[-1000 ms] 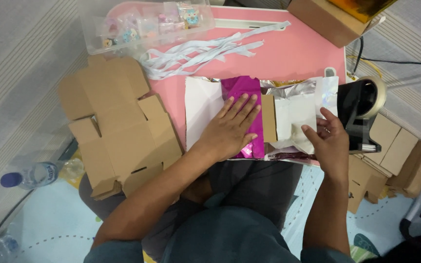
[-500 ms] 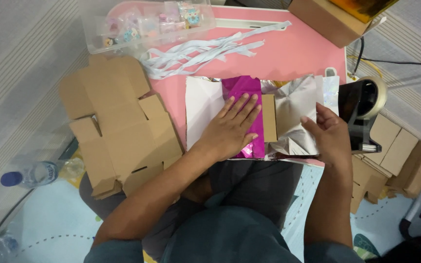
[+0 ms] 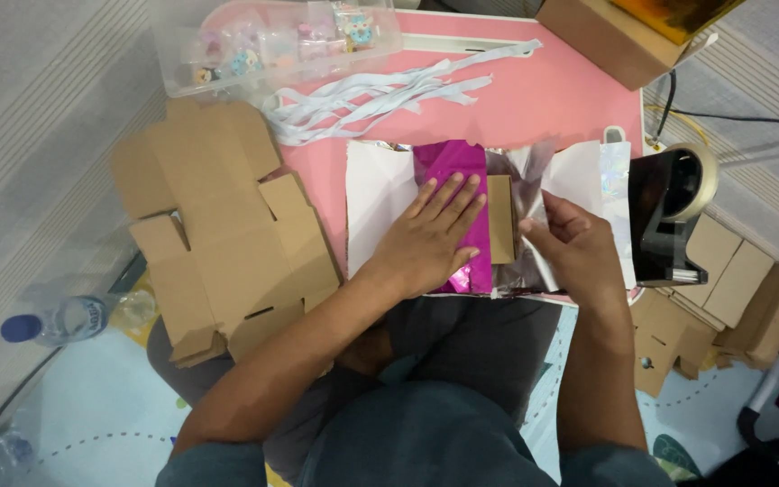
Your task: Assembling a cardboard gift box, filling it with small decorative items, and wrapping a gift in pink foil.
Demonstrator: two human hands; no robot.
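Nearest the person, the left hand point(image 3: 430, 236) lies palm down with fingers spread, flat on the shiny magenta foil wrapping paper point(image 3: 458, 180) that covers the left part of a small brown cardboard box point(image 3: 500, 219) at the near edge of the round-cornered pink table point(image 3: 552, 99). Just to its right, the right hand point(image 3: 570, 248) pinches the crinkled silver holographic sheet point(image 3: 579, 189) between thumb and fingertips beside the box's bare strip — the sheet's white underside faces up and spreads out on both sides of the box. To do this fold well, the flat hand should probably keep even pressure so the magenta layer does not creep, while the pinching hand draws the silver edge taut and square to the box's long side before laying it over; slack here would likely leave a wrinkle or a skewed seam. The black tape dispenser with its clear roll point(image 3: 669, 212) stands just beyond the right hand, within easy reach. To the left, flattened brown cardboard box blanks point(image 3: 218, 225) overlap the table's side. Further out lie loose white paper strips point(image 3: 380, 90), then a clear plastic organiser tray of small colourful trinkets point(image 3: 272, 41) and, at the far right corner, a closed brown carton point(image 3: 606, 36).
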